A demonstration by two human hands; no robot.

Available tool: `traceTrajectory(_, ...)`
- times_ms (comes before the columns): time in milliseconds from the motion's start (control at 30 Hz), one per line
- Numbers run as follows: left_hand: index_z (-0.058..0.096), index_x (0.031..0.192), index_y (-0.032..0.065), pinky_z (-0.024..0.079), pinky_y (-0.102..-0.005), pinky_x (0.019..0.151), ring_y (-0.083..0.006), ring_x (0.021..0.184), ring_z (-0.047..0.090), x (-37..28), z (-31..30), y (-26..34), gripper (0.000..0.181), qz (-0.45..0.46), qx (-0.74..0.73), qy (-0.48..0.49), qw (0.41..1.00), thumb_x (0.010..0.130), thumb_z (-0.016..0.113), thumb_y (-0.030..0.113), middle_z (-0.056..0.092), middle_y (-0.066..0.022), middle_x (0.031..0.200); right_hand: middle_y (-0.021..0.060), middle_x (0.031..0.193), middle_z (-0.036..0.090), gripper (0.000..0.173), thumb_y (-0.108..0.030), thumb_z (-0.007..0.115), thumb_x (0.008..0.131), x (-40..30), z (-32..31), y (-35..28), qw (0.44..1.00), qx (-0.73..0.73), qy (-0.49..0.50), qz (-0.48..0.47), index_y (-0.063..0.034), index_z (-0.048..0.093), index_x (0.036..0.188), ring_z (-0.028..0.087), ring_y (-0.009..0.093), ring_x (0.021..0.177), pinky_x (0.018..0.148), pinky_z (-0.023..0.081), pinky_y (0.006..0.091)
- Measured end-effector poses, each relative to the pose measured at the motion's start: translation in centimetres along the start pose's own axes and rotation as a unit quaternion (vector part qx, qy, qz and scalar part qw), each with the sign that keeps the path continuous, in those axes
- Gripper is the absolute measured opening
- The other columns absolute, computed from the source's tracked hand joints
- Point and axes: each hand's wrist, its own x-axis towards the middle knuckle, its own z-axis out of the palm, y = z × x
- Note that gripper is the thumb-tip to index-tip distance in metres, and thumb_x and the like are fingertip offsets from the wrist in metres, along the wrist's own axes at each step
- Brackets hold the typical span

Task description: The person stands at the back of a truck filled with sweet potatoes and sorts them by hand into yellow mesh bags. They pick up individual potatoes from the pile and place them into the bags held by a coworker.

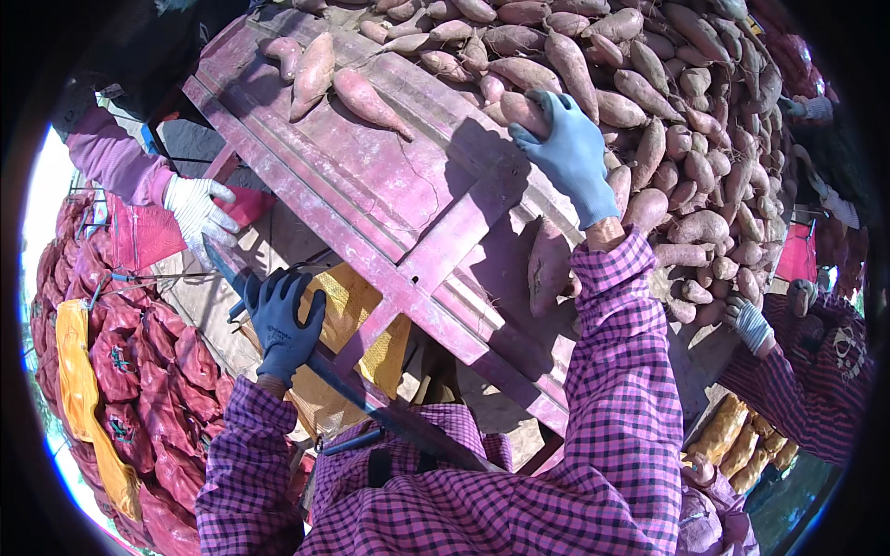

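My right hand (570, 156), in a light blue glove, grips a sweet potato (521, 115) at the near edge of a large heap of sweet potatoes (667, 146). My left hand (284, 323), in a darker blue-grey glove, is spread over a dark blue metal rail (354, 389) and holds nothing that I can see. Between my hands lies a pink-painted metal table (361, 181) with raised frame bars. On its far part rest a few sweet potatoes (313, 73), one with a long root. Another large sweet potato (548, 267) lies in shadow beside my right forearm.
A co-worker's white-gloved hand (198, 212) is near the rail's far end. Another co-worker's striped-gloved hand (749, 323) touches the heap's right edge. Filled red mesh sacks (153, 389) are stacked at left. A yellow woven sack (348, 306) hangs below the table frame.
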Motion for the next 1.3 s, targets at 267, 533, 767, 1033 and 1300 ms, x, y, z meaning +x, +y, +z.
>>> traceTrajectory(267, 0.068, 0.113, 0.0116, 0.026, -0.0517, 0.116, -0.0309, 0.120, 0.054, 0.3, 0.4, -0.1, 0.034, 0.015, 0.028, -0.004, 0.999, 0.084, 0.071, 0.028, 0.066, -0.0085, 0.116, 0.0155, 0.127, 0.058, 0.064, -0.044, 0.074, 0.079, 9.2, 6.8, 1.5, 0.960, -0.263, -0.025, -0.090, -0.0151, 0.055, 0.133, 0.057, 0.034, 0.119, 0.097, 0.047, 0.0467)
traceTrajectory(533, 0.069, 0.111, 0.0108, 0.029, -0.0498, 0.112, -0.0315, 0.117, 0.057, 0.3, -0.1, 0.2, 0.031, 0.005, 0.008, -0.007, 1.000, 0.083, 0.071, 0.024, 0.067, -0.0094, 0.116, 0.0186, 0.112, 0.064, 0.065, -0.053, 0.076, 0.073, 8.8, 2.3, 2.8, 0.963, -0.160, -0.181, -0.118, -0.0184, 0.064, 0.127, 0.062, 0.037, 0.105, 0.088, 0.053, 0.0468)
traceTrajectory(767, 0.068, 0.110, 0.0109, 0.025, -0.0503, 0.116, -0.0296, 0.118, 0.055, 0.1, 0.3, -0.1, 0.034, 0.004, 0.008, 0.006, 1.000, 0.082, 0.072, 0.029, 0.066, -0.0085, 0.116, 0.0175, 0.116, 0.059, 0.068, -0.042, 0.083, 0.069, -1.1, -3.6, 2.0, 0.967, -0.100, -0.218, -0.085, -0.0125, 0.064, 0.128, 0.061, 0.037, 0.106, 0.088, 0.052, 0.0448)
traceTrajectory(1033, 0.068, 0.115, 0.0111, 0.030, -0.0486, 0.112, -0.0313, 0.120, 0.055, 0.4, -0.3, 0.3, 0.036, -0.001, 0.008, -0.015, 1.000, 0.082, 0.072, 0.025, 0.066, -0.0088, 0.120, 0.0142, 0.120, 0.062, 0.065, -0.059, 0.075, 0.074, 7.5, -3.4, 6.2, 0.958, -0.274, 0.065, -0.056, -0.0105, 0.069, 0.117, 0.059, 0.034, 0.115, 0.095, 0.047, 0.0468)
traceTrajectory(1300, 0.067, 0.113, 0.0099, 0.029, -0.0497, 0.113, -0.0319, 0.122, 0.053, 0.1, 0.3, -0.3, 0.035, -0.002, -0.007, -0.021, 1.000, 0.083, 0.072, 0.026, 0.065, -0.0099, 0.120, 0.0153, 0.128, 0.055, 0.058, -0.053, 0.075, 0.076, 10.7, 0.2, 7.6, 0.916, -0.388, -0.050, 0.091, -0.0179, 0.069, 0.122, 0.050, 0.036, 0.125, 0.110, 0.029, 0.0553)
